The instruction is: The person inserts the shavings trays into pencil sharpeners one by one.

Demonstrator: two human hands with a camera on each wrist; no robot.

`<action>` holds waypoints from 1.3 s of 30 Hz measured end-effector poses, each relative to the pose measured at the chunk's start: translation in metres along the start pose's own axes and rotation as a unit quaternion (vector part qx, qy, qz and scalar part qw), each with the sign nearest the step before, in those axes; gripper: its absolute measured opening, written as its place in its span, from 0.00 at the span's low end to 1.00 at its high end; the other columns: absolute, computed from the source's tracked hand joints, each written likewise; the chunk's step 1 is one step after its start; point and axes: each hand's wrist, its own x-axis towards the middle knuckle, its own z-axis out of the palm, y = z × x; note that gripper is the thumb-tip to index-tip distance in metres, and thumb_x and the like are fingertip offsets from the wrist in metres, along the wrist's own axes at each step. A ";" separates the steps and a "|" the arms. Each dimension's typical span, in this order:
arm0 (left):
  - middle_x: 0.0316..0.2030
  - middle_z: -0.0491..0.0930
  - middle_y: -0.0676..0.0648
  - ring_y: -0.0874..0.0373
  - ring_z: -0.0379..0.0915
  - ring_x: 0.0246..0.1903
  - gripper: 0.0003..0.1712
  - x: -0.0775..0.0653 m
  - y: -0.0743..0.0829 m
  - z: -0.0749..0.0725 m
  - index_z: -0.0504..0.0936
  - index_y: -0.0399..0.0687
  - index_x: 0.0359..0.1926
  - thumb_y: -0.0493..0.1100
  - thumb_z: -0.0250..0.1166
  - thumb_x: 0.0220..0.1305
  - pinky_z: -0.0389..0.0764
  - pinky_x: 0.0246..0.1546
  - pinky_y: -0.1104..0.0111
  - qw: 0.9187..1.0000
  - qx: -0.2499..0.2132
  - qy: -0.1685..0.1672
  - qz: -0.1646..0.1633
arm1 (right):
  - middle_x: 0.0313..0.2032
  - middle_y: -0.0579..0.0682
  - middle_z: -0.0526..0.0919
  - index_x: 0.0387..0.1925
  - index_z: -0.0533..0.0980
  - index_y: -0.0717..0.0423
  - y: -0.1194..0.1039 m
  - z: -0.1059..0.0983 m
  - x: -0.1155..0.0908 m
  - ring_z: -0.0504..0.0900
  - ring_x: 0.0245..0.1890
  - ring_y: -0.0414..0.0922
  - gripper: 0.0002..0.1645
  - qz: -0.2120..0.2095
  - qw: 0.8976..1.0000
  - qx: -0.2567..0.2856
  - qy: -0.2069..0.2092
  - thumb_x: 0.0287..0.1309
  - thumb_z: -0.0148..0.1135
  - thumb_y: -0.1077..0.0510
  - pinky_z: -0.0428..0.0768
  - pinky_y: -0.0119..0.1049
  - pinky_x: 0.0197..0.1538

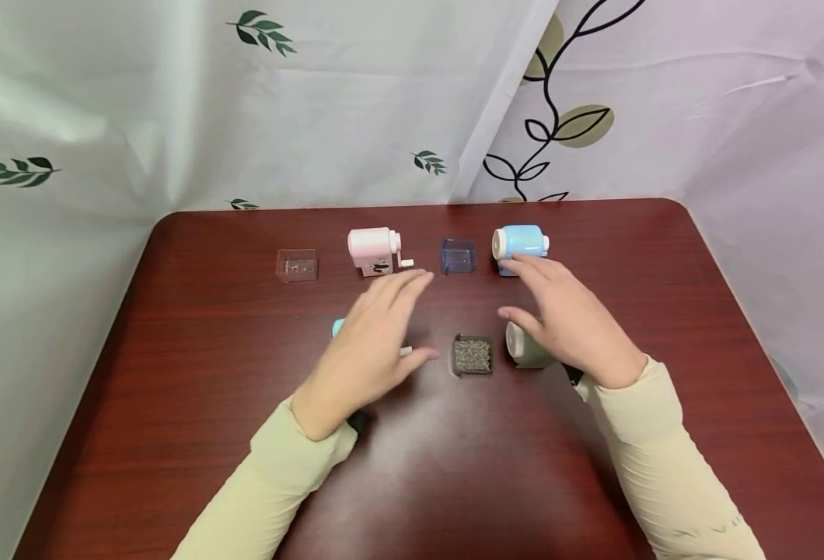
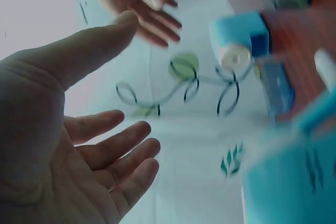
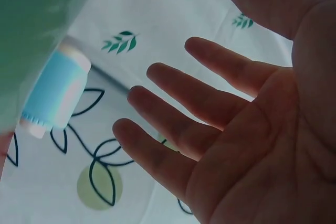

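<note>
My left hand (image 1: 368, 342) hovers with spread fingers over a light-blue crank pencil sharpener (image 1: 338, 327), mostly hidden by it in the head view but large in the left wrist view (image 2: 291, 177). Its palm is bare. The right hand (image 1: 576, 323), likewise holding nothing, hangs above a grey-green pencil sharpener (image 1: 534, 354) and partly overlaps a blue pencil sharpener (image 1: 522, 239) behind. Between the hands lies a dark shavings drawer (image 1: 473, 355) full of shavings. Farther back stands a pink pencil sharpener (image 1: 373, 250) with a white crank.
A clear pinkish drawer (image 1: 298, 265) with a few bits inside lies at back left. An empty-looking blue drawer (image 1: 459, 255) sits between the pink and blue sharpeners. The reddish-brown table (image 1: 426, 482) meets a white leaf-patterned curtain (image 1: 342, 117) behind.
</note>
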 end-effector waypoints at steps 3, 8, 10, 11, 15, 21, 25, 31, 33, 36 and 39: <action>0.63 0.64 0.41 0.49 0.57 0.62 0.52 0.005 0.011 0.012 0.60 0.36 0.67 0.52 0.74 0.46 0.57 0.63 0.60 0.999 0.002 -0.035 -0.003 | 0.60 0.58 0.70 0.62 0.67 0.60 0.006 -0.003 -0.005 0.65 0.61 0.55 0.36 0.007 1.000 0.007 -0.002 0.54 0.66 0.50 0.62 0.50 0.62; 0.63 0.64 0.41 0.50 0.60 0.61 0.52 0.008 0.025 0.035 0.60 0.35 0.67 0.54 0.74 0.47 0.60 0.62 0.62 0.995 0.006 -0.095 -0.021 | 0.59 0.58 0.70 0.62 0.67 0.59 0.015 -0.007 -0.014 0.65 0.61 0.55 0.36 0.017 1.000 0.017 -0.011 0.54 0.66 0.51 0.61 0.51 0.62; 0.63 0.64 0.41 0.49 0.61 0.60 0.52 0.006 0.028 0.044 0.60 0.34 0.67 0.53 0.73 0.47 0.61 0.62 0.62 0.993 0.009 -0.113 -0.029 | 0.59 0.58 0.70 0.62 0.67 0.59 0.018 -0.008 -0.017 0.65 0.61 0.55 0.36 0.020 0.999 0.020 -0.017 0.54 0.66 0.51 0.61 0.51 0.62; 0.63 0.64 0.40 0.49 0.61 0.60 0.52 0.005 0.029 0.048 0.60 0.34 0.67 0.52 0.73 0.47 0.61 0.62 0.62 0.992 0.013 -0.120 -0.032 | 0.59 0.58 0.70 0.62 0.67 0.59 0.019 -0.008 -0.019 0.65 0.61 0.55 0.36 0.021 0.999 0.022 -0.020 0.54 0.66 0.51 0.62 0.50 0.62; 0.63 0.63 0.39 0.48 0.60 0.61 0.51 0.000 0.032 0.062 0.59 0.33 0.67 0.50 0.73 0.48 0.60 0.62 0.62 0.989 0.024 -0.138 -0.044 | 0.59 0.55 0.71 0.62 0.67 0.58 0.021 -0.009 -0.025 0.66 0.60 0.53 0.37 0.023 0.999 0.029 -0.040 0.53 0.66 0.50 0.63 0.50 0.61; 0.65 0.59 0.36 0.45 0.58 0.61 0.54 -0.004 0.033 0.076 0.56 0.31 0.68 0.50 0.74 0.47 0.61 0.62 0.58 0.987 0.036 -0.138 -0.071 | 0.59 0.53 0.72 0.63 0.67 0.57 0.026 -0.008 -0.034 0.68 0.59 0.52 0.39 0.014 0.997 0.025 -0.066 0.52 0.67 0.47 0.64 0.50 0.60; 0.66 0.57 0.35 0.45 0.58 0.61 0.55 -0.005 0.031 0.084 0.53 0.31 0.69 0.50 0.73 0.49 0.62 0.61 0.57 0.984 0.039 -0.141 -0.096 | 0.59 0.53 0.72 0.62 0.68 0.57 0.031 -0.006 -0.041 0.68 0.59 0.52 0.39 -0.004 0.997 0.019 -0.071 0.50 0.69 0.48 0.65 0.50 0.59; 0.66 0.59 0.37 0.45 0.58 0.61 0.47 -0.006 0.028 0.092 0.54 0.36 0.70 0.41 0.68 0.54 0.66 0.55 0.51 0.981 0.019 -0.143 -0.129 | 0.60 0.51 0.72 0.63 0.68 0.56 0.034 -0.003 -0.047 0.68 0.60 0.49 0.41 -0.037 0.995 0.021 -0.085 0.47 0.71 0.53 0.67 0.48 0.59; 0.66 0.60 0.38 0.46 0.59 0.61 0.46 -0.006 0.027 0.094 0.54 0.35 0.70 0.39 0.67 0.55 0.65 0.56 0.52 0.982 0.014 -0.140 -0.129 | 0.59 0.52 0.72 0.63 0.68 0.57 0.034 -0.002 -0.047 0.69 0.59 0.50 0.41 -0.043 0.995 0.023 -0.085 0.45 0.72 0.54 0.68 0.48 0.58; 0.65 0.61 0.38 0.46 0.59 0.61 0.45 -0.005 0.026 0.096 0.56 0.33 0.69 0.40 0.68 0.54 0.64 0.58 0.54 0.984 0.014 -0.136 -0.118 | 0.57 0.53 0.74 0.61 0.70 0.58 0.034 -0.001 -0.048 0.72 0.56 0.51 0.40 -0.049 0.995 0.026 -0.083 0.43 0.73 0.57 0.69 0.49 0.56; 0.64 0.63 0.38 0.47 0.60 0.60 0.47 -0.004 0.026 0.098 0.58 0.32 0.68 0.43 0.70 0.52 0.63 0.60 0.56 0.985 0.021 -0.136 -0.106 | 0.55 0.52 0.76 0.59 0.71 0.58 0.034 0.001 -0.049 0.74 0.54 0.51 0.39 -0.051 0.995 0.029 -0.084 0.42 0.74 0.58 0.71 0.49 0.54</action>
